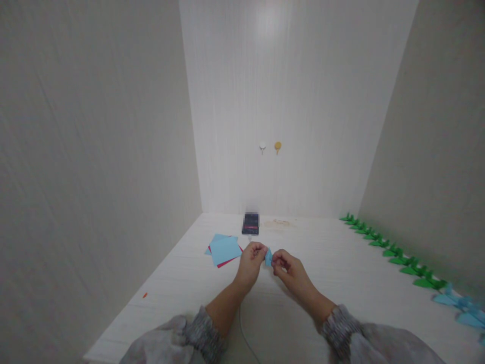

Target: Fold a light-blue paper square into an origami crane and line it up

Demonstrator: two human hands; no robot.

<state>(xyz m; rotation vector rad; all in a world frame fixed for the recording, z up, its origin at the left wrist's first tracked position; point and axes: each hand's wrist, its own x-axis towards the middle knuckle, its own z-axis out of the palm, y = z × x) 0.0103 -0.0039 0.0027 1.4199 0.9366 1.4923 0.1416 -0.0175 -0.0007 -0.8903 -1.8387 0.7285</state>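
Observation:
Between my two hands, above the white table (303, 308), is a small piece of folded light-blue paper (269, 257). The fingers of my left hand (250, 263) pinch it from the left. On its right edge, the thumb and fingertips of my right hand (290, 268) close on it as well. Its exact folded shape is partly hidden by the fingers. Just left of my left hand lies a loose stack of square paper sheets (224, 250), light blue on top with red edges showing beneath.
A phone (250, 224) stands near the back wall, with a white cable (244, 331) running toward me. Along the right wall runs a row of green folded paper figures (394, 251), then light-blue ones (460, 306). An orange scrap (145, 295) lies at left. Two hooks (278, 146) hang on the wall.

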